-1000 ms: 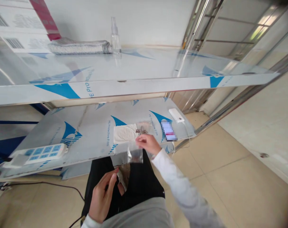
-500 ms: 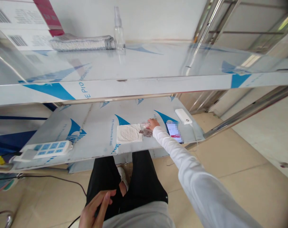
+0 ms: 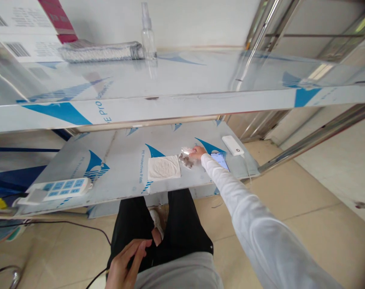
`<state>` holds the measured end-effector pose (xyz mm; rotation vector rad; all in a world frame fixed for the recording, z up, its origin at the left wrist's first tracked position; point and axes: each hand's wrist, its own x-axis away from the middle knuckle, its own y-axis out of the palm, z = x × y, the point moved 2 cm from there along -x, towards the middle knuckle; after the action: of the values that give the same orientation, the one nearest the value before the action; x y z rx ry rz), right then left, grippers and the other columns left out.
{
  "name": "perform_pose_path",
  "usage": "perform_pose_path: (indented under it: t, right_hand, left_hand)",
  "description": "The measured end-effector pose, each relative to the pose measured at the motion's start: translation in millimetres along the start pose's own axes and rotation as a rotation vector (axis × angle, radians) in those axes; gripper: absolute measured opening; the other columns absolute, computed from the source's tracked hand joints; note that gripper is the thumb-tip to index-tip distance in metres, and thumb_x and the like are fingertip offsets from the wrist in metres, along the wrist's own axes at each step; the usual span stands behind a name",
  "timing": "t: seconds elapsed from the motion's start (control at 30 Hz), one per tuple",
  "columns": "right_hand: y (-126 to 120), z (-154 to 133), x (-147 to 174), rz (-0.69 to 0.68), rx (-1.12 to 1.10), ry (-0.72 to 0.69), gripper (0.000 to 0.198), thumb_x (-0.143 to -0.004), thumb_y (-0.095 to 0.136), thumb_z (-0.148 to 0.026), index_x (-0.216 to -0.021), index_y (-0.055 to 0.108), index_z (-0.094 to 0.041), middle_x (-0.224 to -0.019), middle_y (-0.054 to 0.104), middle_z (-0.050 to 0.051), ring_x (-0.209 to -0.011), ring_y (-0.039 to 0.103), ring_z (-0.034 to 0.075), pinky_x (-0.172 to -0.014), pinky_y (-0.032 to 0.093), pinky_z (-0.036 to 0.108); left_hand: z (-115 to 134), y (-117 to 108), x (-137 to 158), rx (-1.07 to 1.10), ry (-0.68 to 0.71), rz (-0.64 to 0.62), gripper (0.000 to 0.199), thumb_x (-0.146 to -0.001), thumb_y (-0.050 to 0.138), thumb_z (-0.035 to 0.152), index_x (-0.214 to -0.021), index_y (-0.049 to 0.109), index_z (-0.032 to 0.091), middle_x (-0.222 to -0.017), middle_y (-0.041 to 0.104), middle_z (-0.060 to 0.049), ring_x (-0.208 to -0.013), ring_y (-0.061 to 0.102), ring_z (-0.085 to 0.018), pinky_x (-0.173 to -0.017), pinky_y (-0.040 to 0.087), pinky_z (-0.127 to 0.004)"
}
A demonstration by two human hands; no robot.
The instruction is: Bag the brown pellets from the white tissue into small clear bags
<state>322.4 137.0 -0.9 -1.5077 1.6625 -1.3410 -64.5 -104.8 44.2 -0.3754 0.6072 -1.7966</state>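
My right hand [image 3: 197,152] is closed on the edge of a small clear plastic bag [image 3: 187,151], low over the lower shelf. Just below it lies a clump of small brown pieces [image 3: 187,161]; I cannot tell whether they are inside the bag or loose on the shelf. Left of them is a flat, white folded cloth [image 3: 164,168] with a wrinkled middle. A lit phone [image 3: 220,160] lies close to my right wrist, partly hidden by the sleeve. Above my lap, my left hand [image 3: 126,263] has its thumb pressed to its fingers, with nothing visible in them.
The lower shelf [image 3: 125,160] carries a white power strip [image 3: 68,188] on the left and a white corded device [image 3: 232,145] on the right. Above it runs an upper shelf [image 3: 194,76] with a spray bottle [image 3: 148,36], a folded grey cloth [image 3: 101,52] and boxes [image 3: 29,44].
My right hand has drawn slightly right and the bag has lifted a little away from the brown clump, which shows more plainly. My left hand has shifted slightly right in view.
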Motion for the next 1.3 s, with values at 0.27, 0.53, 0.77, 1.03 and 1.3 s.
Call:
perform_pose_path:
  t: [0.27,0.53,0.77,1.03,1.3]
  right_hand:
    - [-39.9,-6.2,6.1,0.114,-0.018,-0.005,0.023,-0.073,0.072,-0.034,-0.084,0.071,-0.014,-0.082,0.069,0.004,-0.083,0.064,0.019,-0.071,0.047,0.025]
    - [-9.7,-159.6,2.4,0.109,-0.014,-0.303,0.018,-0.070,0.074,-0.030,-0.079,0.070,-0.016,-0.082,0.071,0.004,-0.085,0.065,0.019,-0.071,0.044,0.023]
    - [65.9,-285.9,20.5,0.197,-0.029,-0.523,0.023,-0.094,0.048,-0.028,-0.106,0.062,-0.014,-0.108,0.065,0.010,-0.099,0.059,0.017,-0.086,0.045,0.030]
    - [145.7,-272.8,64.6,0.125,0.008,-0.608,0.042,-0.070,0.076,-0.031,-0.107,0.063,-0.015,-0.106,0.066,0.017,-0.106,0.056,0.031,-0.090,0.043,0.042]
    - [121.3,-227.6,153.9,0.337,-0.200,-0.502,0.032,-0.090,0.046,-0.022,-0.120,0.055,-0.015,-0.123,0.060,0.013,-0.115,0.051,0.025,-0.096,0.039,0.039]
  left_hand:
    - [-3.5,3.6,-2.5,0.027,0.024,-0.041,0.025,-0.088,0.052,0.037,-0.089,0.072,0.022,-0.076,0.071,-0.002,-0.064,0.066,-0.013,-0.063,0.054,-0.018]
    - [-0.5,5.5,0.4,0.083,-0.049,-0.052,0.030,-0.092,0.045,0.034,-0.088,0.071,0.020,-0.076,0.069,-0.004,-0.068,0.064,-0.013,-0.066,0.052,-0.019]
    - [-4.7,-11.8,20.2,0.142,-0.097,0.203,0.033,-0.091,0.046,0.038,-0.087,0.072,0.018,-0.071,0.068,-0.006,-0.063,0.064,-0.014,-0.061,0.052,-0.020]
    - [-38.1,-9.1,32.7,0.204,-0.146,0.223,0.035,-0.091,0.045,0.041,-0.083,0.072,0.019,-0.073,0.070,-0.006,-0.061,0.063,-0.014,-0.059,0.052,-0.020]
    - [-89.9,-10.0,-93.4,-0.216,-0.001,0.291,0.025,-0.085,0.050,0.025,-0.104,0.065,0.015,-0.096,0.069,-0.011,-0.082,0.068,-0.018,-0.076,0.056,-0.032]
